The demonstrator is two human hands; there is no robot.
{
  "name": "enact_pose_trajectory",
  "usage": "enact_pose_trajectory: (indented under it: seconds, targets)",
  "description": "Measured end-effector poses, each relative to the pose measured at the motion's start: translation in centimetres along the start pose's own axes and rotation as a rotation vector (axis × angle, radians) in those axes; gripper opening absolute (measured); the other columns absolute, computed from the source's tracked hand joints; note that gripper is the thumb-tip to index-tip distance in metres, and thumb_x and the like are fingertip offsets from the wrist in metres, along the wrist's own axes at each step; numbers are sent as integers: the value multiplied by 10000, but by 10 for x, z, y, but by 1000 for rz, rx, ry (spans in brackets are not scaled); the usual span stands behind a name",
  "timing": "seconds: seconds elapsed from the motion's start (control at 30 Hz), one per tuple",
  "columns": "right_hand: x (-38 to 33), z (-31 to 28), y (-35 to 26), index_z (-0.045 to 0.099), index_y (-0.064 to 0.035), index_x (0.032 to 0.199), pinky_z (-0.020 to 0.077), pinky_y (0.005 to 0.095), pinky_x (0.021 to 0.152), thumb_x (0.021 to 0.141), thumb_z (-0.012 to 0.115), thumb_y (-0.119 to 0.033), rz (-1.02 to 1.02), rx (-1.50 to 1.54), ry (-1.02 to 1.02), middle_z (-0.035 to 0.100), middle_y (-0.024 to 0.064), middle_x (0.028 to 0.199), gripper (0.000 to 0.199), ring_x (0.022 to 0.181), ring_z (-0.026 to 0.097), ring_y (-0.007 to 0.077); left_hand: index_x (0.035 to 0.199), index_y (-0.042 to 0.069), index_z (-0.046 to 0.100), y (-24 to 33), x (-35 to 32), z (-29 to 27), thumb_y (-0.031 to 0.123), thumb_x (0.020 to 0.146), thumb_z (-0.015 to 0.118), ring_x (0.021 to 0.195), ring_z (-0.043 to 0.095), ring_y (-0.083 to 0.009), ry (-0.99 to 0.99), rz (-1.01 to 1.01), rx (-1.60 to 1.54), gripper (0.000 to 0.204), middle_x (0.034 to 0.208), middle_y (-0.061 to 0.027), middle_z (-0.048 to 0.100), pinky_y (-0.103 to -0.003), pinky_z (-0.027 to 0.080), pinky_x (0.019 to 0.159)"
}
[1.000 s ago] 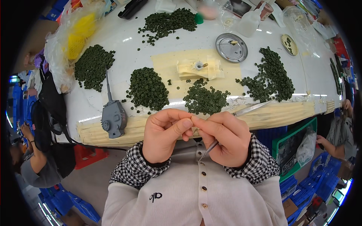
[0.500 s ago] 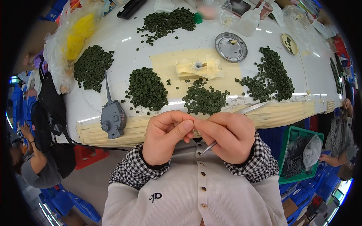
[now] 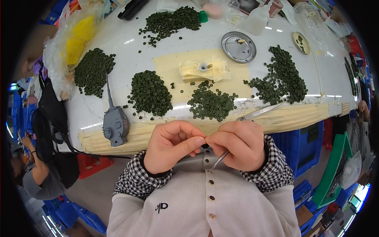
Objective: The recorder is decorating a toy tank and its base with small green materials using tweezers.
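I'm standing in a workshop, by the look of it one that handles small model parts in bulk. Just beyond the hands [image 3: 166, 152], the desk [image 3: 128, 57] carries heaps of dark green rings [image 3: 151, 94], a round metal dish [image 3: 238, 51] and a squeeze bottle [image 3: 256, 24]. A grey model tank turret [image 3: 114, 128] lies to their left. Plastic crates crowd the floor around: a red crate [image 3: 90, 165] lower left of them, blue crates [image 3: 302, 146] lower right. Well off on that left side, another person [image 3: 41, 185] shows.
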State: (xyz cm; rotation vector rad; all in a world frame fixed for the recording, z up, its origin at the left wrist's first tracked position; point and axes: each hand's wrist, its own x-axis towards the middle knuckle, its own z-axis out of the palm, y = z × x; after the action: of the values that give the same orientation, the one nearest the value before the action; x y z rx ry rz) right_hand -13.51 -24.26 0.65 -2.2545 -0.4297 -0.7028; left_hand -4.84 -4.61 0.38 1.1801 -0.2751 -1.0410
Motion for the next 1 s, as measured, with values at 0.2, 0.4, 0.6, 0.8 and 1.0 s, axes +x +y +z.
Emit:
enact_pose_trajectory:
  seconds: [0.2,0.4,0.6,0.8,1.0]
  targets:
    - [-5,3,0,675,-41,931,459,259,489,664,715,-62,-9,-36,25,625,41,818,272,600,615,154,1004,-10,636,0,0,4,101,946,645,732,627,-62,18,-19,11,126,858,-31,674,-204,527,653]
    - [-12,1,3,679,-30,956,468,262,520,688,688,-115,-50,-112,-20,642,45,842,281,639,628,154,1007,-10,632,-5,0,6,89,944,642,734,624,-64,47,-11,25,117,868,-32,670,-204,523,646]
    - [-17,-3,2,660,-52,921,472,285,525,683,688,-116,54,-141,-151,603,37,814,249,643,623,167,952,-13,662,-9,4,8,-2,864,685,717,625,-121,111,394,699,91,902,-84,652,-227,519,639]
    - [-12,-9,2,633,-97,866,479,350,525,706,715,-101,329,-124,-320,557,36,779,180,644,620,222,987,18,701,-9,13,1,-46,707,719,825,583,-237,90,728,1214,289,954,-86,637,-325,498,717]
    - [-2,-16,1,668,-111,869,490,350,538,716,714,-82,423,-100,-396,577,31,795,162,663,631,237,1060,62,726,-16,9,-2,-34,629,714,863,535,-265,25,735,1358,441,1013,-75,635,-338,481,757]
